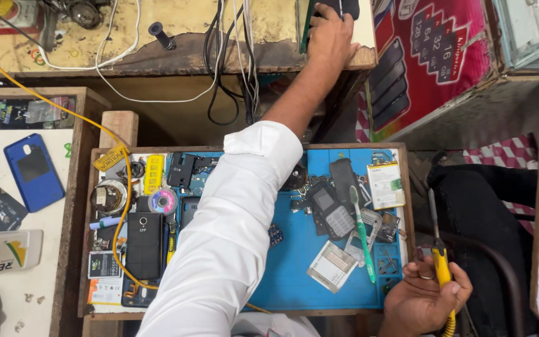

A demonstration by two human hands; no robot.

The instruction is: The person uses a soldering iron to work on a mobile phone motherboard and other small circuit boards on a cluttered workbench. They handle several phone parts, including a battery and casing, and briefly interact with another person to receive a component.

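The left hand (330,34) is reaching to the upper shelf, resting spread on a dark object (338,7); the right hand (422,296) (lower right) is gripping a yellow-handled screwdriver (439,256); grasping the object seems next.

Your left sleeve (226,237) is covering the middle of the blue mat (294,274), hiding whatever is lying there, and your left hand (330,34) is lying over a dark object (344,7) that is running off the top edge, so its kind cannot be told. Your right hand (424,298) is getting cut off at the bottom edge together with the lower end of the yellow tool (441,265) it is gripping. The small parts (385,265) beside the toothbrush (362,234) are showing too small to identify.
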